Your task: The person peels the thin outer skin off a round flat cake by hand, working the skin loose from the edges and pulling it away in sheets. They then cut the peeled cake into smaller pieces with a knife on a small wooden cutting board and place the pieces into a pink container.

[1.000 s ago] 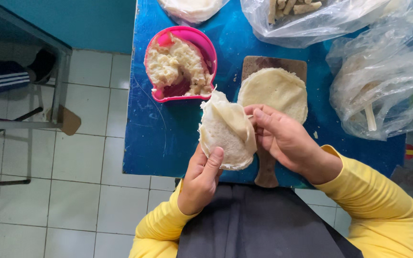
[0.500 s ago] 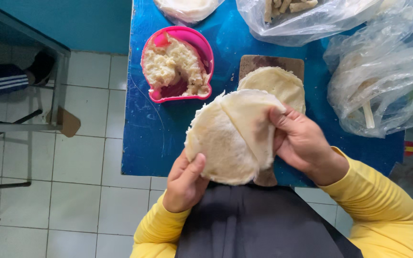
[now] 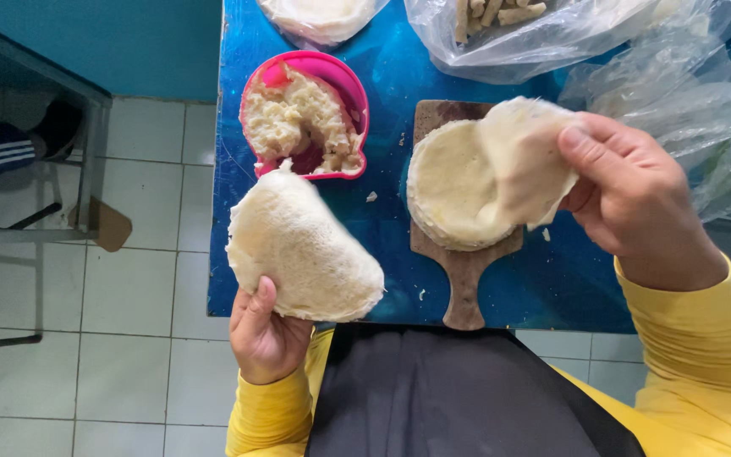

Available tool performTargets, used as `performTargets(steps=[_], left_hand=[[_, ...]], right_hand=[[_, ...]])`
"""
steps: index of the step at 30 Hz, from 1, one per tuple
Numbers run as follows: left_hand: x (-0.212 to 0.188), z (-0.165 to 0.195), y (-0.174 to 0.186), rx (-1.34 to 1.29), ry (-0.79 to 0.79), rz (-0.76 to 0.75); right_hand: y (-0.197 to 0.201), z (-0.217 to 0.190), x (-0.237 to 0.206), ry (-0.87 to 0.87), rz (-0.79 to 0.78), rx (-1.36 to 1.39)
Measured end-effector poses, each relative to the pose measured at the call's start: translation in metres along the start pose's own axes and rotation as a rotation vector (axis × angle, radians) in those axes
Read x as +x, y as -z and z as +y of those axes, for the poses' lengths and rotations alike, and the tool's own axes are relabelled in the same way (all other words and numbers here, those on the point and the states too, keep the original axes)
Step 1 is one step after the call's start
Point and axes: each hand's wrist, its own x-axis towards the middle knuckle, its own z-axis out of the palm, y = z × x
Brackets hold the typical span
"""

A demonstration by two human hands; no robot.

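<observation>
Both hands hold dough rounds: left hand [image 3: 266, 338], right hand [image 3: 632, 199]

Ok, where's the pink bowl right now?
In the head view the pink bowl sits on the blue table towards its left side, just above the dough disc in the left hand and left of the wooden board.

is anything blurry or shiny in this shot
Head view: the right hand and the thin dough round it holds are slightly motion-blurred; the left hand is sharper; the plastic bags and blue table show soft glare.
</observation>
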Motion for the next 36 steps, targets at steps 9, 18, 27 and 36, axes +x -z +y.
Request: performTargets(steps=[9, 18, 27, 36], left_hand=[[0.001, -0.002, 0.002, 0.005, 0.029, 0.008], [0.003, -0.010, -0.001, 0.017, 0.107, -0.037], [0.004, -0.040, -0.024, 0.050, 0.348, -0.227], [0.008, -0.067, -0.050, 0.039, 0.295, -0.418]], right_hand=[[0.005, 0.040, 0.061, -0.121, -0.057, -0.461], [-0.003, 0.050, 0.054, 0.214, 0.068, -0.893], [-0.047, 0.029, 0.030, 0.927, 0.146, -1.338], [-0.090, 0.052, -0.017, 0.765, -0.276, -1.081]])
